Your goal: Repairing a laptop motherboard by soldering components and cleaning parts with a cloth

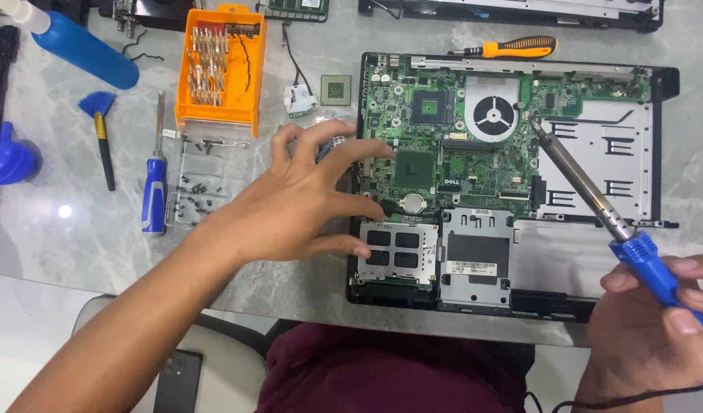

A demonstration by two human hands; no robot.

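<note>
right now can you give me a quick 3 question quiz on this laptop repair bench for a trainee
1. True or false: the right hand holds a blue-handled soldering iron with its tip near the round fan.
2. Which part of the opened laptop do the left hand fingertips rest on? A) the fan B) the left edge of the green board C) the orange bit case
3. What colour is the handle of the screwdriver lying left of the loose screws?

Key: 1 true; 2 B; 3 blue.
</note>
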